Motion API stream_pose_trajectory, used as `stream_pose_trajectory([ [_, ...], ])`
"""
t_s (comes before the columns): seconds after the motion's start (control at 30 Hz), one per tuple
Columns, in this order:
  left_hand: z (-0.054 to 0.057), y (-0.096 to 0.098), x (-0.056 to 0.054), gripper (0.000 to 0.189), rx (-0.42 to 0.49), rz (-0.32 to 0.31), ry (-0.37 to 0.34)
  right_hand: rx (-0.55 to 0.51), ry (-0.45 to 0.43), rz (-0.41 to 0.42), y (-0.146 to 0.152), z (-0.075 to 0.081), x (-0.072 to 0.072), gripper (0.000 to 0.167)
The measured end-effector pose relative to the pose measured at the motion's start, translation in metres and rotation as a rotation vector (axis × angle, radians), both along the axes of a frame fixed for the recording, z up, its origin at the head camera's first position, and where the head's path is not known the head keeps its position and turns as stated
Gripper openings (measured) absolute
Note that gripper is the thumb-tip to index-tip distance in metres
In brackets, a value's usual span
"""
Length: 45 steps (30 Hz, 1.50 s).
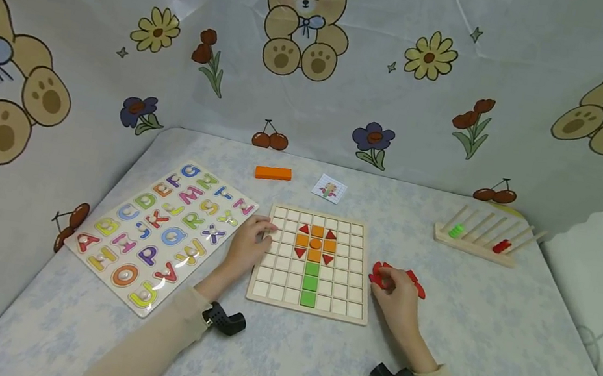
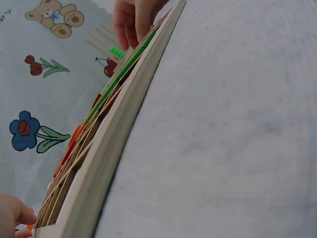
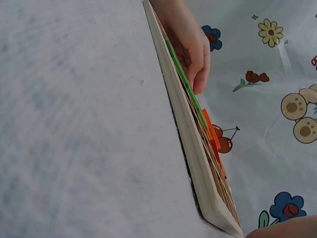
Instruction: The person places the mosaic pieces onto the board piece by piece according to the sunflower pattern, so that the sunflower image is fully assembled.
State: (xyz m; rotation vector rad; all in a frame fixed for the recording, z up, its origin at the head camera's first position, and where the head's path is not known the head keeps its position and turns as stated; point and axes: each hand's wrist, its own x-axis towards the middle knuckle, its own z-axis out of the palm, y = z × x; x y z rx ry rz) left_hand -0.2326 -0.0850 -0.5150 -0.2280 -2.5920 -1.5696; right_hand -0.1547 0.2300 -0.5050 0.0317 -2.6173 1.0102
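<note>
A wooden grid board (image 1: 341,293) lies mid-table, with orange squares, an orange round piece (image 1: 315,243), red triangles (image 1: 327,259) and a column of green squares (image 1: 310,283) in its cells. My left hand (image 1: 250,242) rests at the board's left edge, fingertips touching the frame; the right wrist view shows its fingers (image 3: 194,54) loosely bent. Just right of the board, my right hand (image 1: 399,299) is down among loose red pieces (image 1: 416,284), thumb and forefinger bent near some of them. Whether it pinches one is hidden.
An alphabet puzzle board (image 1: 164,235) lies to the left. Behind the grid board are an orange bar (image 1: 273,173) and a small picture card (image 1: 329,188). A wooden peg rack (image 1: 472,246) with green and red rings stands at the back right.
</note>
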Motion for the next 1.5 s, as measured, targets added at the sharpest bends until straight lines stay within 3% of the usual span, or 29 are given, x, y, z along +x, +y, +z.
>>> stream_pose_trajectory([
  [0.27,-0.001,-0.001,-0.002,0.025,-0.006,0.000,0.001,0.026,-0.076,0.041,-0.002,0.008,0.003,0.031],
  [0.5,0.000,0.000,0.000,0.025,0.013,-0.004,-0.014,0.082,-0.170,-0.017,0.002,0.013,0.003,0.035],
  [0.67,0.002,0.001,0.003,0.025,0.020,-0.008,-0.024,0.047,-0.141,-0.013,0.008,0.016,0.001,0.037],
  [0.93,0.003,0.001,0.002,0.024,0.018,-0.007,-0.013,0.045,-0.138,0.107,0.013,0.018,0.002,0.048],
  [1.27,0.001,0.000,-0.001,0.025,0.007,-0.002,0.000,-0.015,-0.112,0.119,0.005,0.023,-0.002,0.037],
  [1.5,0.001,0.000,0.000,0.025,0.010,-0.005,0.003,-0.042,-0.180,0.314,-0.034,0.029,-0.009,0.039],
])
